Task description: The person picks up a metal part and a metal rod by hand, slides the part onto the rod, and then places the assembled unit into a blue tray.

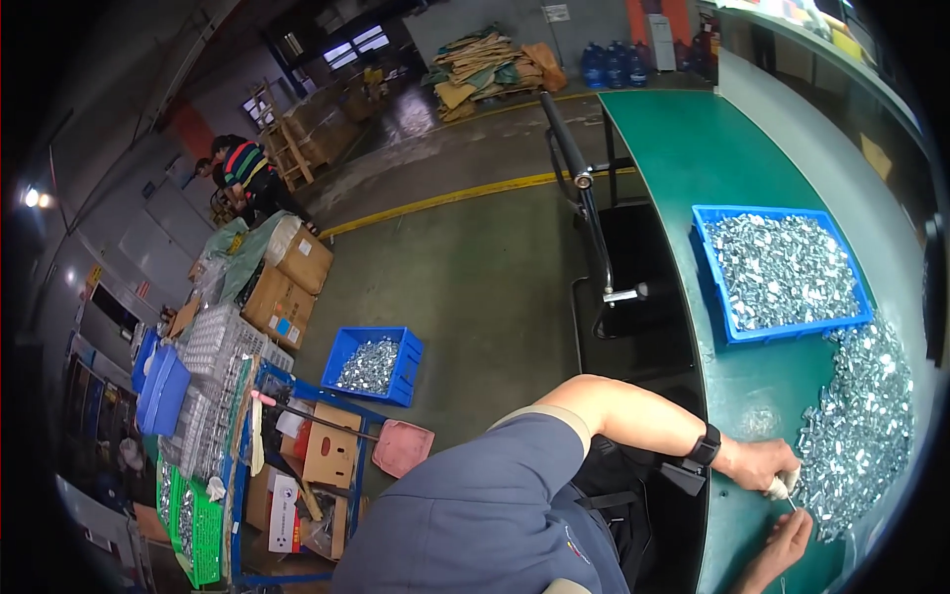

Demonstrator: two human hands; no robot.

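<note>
My left hand [762, 465], with a black watch on its wrist, is closed round a tool with a pale handle [779, 488] and a thin metal shaft. The shaft points toward my right hand [787, 543], whose fingers are pinched together close to its tip. What sits between those fingers is too small to make out. Both hands are low over the green table [737, 535]. Right beside them spreads a heap of small shiny metal parts [856, 426]. A blue tray [782, 272] full of similar parts stands farther up the table.
Behind me on the floor sits a blue crate [373, 366] of metal parts. Near it are a pink dustpan [403, 448], a blue-framed cart [297, 386] with cardboard, and a green basket [193, 525]. A chair [604, 247] stands by the table. Two people [247, 173] are far off.
</note>
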